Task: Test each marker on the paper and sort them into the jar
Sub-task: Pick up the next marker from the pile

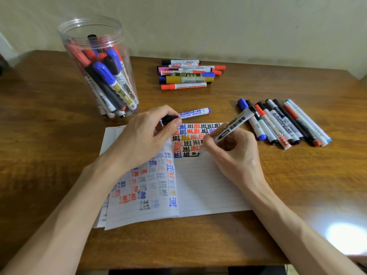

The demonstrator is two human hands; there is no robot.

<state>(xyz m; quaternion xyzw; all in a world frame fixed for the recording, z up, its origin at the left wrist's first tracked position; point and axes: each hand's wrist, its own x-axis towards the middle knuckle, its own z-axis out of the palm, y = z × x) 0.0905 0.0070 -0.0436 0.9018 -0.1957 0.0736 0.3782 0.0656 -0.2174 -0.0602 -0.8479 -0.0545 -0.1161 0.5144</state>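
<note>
An open lined notebook [208, 187] lies on the wooden table [49, 135], its pages covered with rows of red, blue, black and gold test marks. My right hand [232, 153] grips an uncapped black whiteboard marker [234, 124] with its tip down on the right page at the end of the lowest row of marks. My left hand [145, 135] rests on the left page and pinches the black cap [169, 119] between thumb and fingers. A clear plastic jar [99, 70] at the back left holds several markers.
A pile of several capped markers [188, 75] lies at the back centre. A second row of several markers [284, 122] lies to the right of the notebook. One blue whiteboard marker [195, 113] lies alone just beyond the notebook. A wall runs behind the table.
</note>
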